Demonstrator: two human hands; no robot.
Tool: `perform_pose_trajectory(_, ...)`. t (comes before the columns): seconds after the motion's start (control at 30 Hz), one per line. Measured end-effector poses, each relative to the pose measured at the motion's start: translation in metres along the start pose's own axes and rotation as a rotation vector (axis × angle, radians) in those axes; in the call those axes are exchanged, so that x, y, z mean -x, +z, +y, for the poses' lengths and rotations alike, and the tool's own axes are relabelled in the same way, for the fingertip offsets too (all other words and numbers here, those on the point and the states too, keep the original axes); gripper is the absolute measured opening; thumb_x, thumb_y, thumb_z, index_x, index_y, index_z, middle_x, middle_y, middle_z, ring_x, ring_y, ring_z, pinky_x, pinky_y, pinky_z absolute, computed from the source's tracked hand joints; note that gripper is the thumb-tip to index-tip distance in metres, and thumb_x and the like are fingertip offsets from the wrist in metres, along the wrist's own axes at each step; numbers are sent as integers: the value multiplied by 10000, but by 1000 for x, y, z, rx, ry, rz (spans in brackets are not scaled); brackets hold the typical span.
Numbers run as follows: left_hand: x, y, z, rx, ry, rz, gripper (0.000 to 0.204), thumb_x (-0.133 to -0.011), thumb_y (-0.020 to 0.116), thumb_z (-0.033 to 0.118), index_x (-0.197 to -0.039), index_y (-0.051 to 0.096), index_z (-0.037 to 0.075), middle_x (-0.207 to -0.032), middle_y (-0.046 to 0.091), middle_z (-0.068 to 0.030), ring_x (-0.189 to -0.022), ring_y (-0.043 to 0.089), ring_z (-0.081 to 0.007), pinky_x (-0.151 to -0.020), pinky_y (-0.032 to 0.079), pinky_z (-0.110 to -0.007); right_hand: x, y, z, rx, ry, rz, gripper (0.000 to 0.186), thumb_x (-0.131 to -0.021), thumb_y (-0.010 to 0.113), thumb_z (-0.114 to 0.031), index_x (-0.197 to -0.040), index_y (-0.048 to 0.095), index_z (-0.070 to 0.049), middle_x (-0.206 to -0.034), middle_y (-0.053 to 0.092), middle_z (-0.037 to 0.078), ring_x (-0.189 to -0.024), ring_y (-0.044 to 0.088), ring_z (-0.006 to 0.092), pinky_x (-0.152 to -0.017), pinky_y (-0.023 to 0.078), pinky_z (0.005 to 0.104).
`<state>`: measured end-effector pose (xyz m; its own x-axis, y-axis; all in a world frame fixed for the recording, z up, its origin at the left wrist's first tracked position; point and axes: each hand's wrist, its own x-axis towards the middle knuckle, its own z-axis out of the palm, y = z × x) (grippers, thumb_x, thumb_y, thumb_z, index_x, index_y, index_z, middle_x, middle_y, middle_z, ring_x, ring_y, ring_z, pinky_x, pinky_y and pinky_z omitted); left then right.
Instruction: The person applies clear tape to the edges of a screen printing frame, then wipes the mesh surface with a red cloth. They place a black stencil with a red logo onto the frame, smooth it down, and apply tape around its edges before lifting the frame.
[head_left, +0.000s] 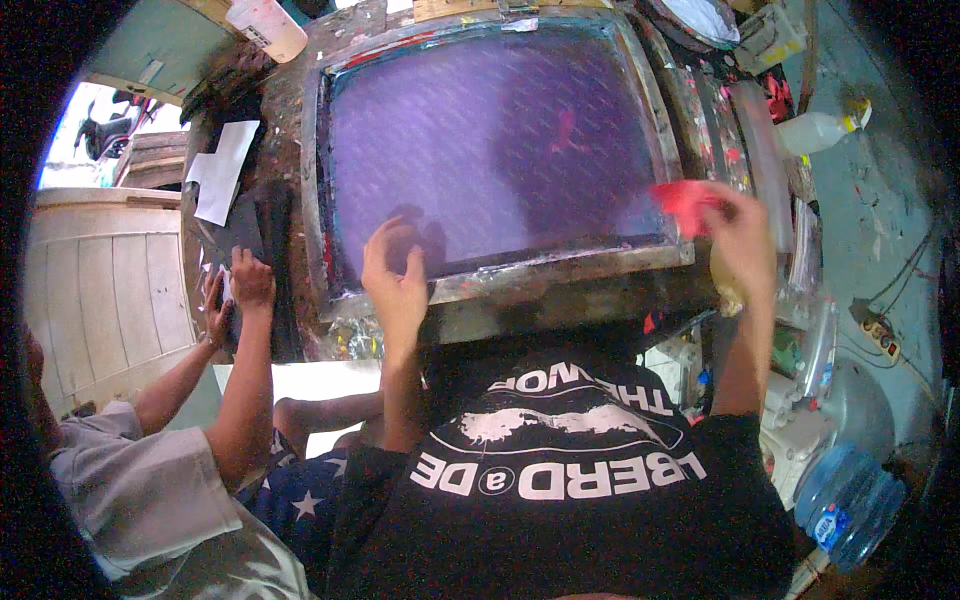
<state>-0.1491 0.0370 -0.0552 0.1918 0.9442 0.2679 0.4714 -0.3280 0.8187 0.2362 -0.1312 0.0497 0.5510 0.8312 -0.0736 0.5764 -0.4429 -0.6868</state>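
A wooden screen-printing frame (530, 277) with purple mesh (420, 130) lies before me on a paint-stained table. My left hand (397, 275) hovers at its near left corner, thumb and fingers curved apart, nothing between them. At the near right corner, my right hand (743, 230) pinches a red cloth (684, 206), blurred by motion. Whether the cloth touches the frame I cannot tell. A faint pink mark (568, 132) shows on the right part of the mesh, where a shadow falls.
On the left, a co-worker's hands (252, 280) rest at a dark board beside white paper (225, 172). A plastic tub (268, 30) stands far left, a yellow-capped bottle (815, 132) right. A blue water jug (850, 505) and a power strip (881, 337) are lower right.
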Motion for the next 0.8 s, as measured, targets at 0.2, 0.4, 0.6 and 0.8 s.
perform_pose_trajectory(0.2, 12, -22, 24, -139, 16, -168, 280, -830, 744, 100, -1089, 679, 16, -1201, 684, -165, -1142, 616, -357, -1004, 460, -428, 58, -94, 119, -197, 174, 681, 305, -990, 551, -125, -1244, 678, -13, -1160, 702, 99, -1039, 665, 203, -923, 524, 325)
perform_pose_trajectory(0.4, 32, -18, 20, -290, 167, -323, 447, -833, 784, 305, -1154, 654, 23, -1271, 647, -170, -1206, 571, -372, -1057, 395, -479, 97, -95, 195, -330, 415, 729, 308, -1020, 486, -250, -1121, 708, -63, -969, 700, 61, -794, 633, 138, -680, 495, 265)
perform_pose_trajectory(0.6, 33, -16, 14, -371, 275, -375, 544, -802, 817, 377, -1188, 639, 36, -1301, 625, -167, -1233, 554, -376, -1062, 380, -504, 72, -59, 178, -428, 380, 810, 304, -999, 584, -324, -1005, 712, -48, -774, 636, 13, -694, 590, 131, -619, 457, 287)
perform_pose_trajectory(0.8, 36, -16, 9, -396, 332, -388, 610, -758, 851, 419, -1182, 632, 40, -1311, 615, -161, -1235, 558, -364, -1052, 385, -512, 35, -49, 152, -247, 307, 689, 311, -1005, 647, -335, -958, 714, -35, -746, 628, 0, -649, 542, 108, -610, 446, 278)
